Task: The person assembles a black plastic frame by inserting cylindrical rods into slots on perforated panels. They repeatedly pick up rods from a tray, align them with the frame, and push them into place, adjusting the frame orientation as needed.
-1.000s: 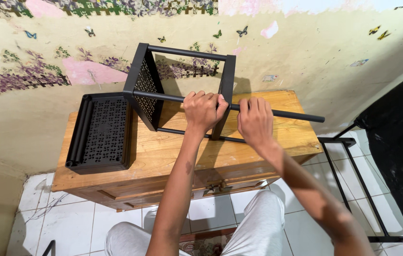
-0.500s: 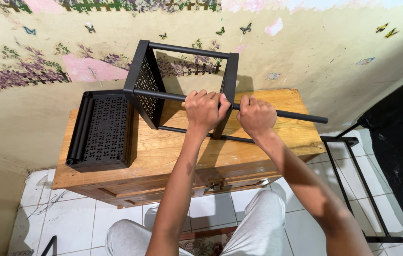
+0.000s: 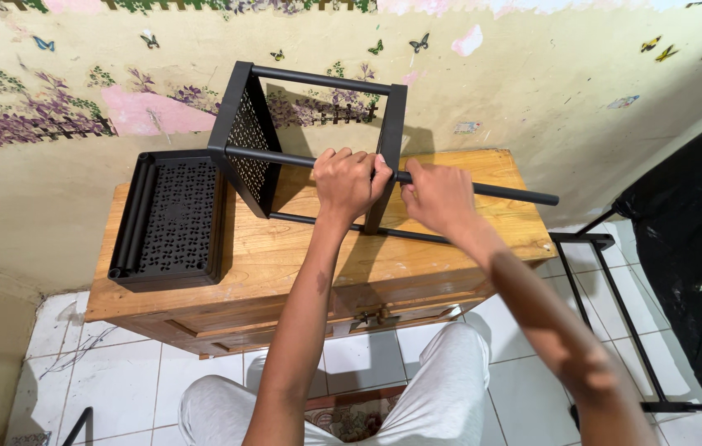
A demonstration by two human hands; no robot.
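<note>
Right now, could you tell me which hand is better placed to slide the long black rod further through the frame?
Probably the right hand: it grips the rod on its free side, while the left hand sits against the upright.

Left hand (image 3: 349,183) and right hand (image 3: 438,198) grip a black rack's rod (image 3: 483,191) above a wooden cabinet (image 3: 285,256).

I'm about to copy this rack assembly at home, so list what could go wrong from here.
1. The left hand grips the black rod right at the upright panel; fingers might get pinched there.
2. The rod's far end overhangs the wooden cabinet unsupported and could swing or drop if the right hand lets go.
3. The black frame stands on narrow rods and might tip.
</note>
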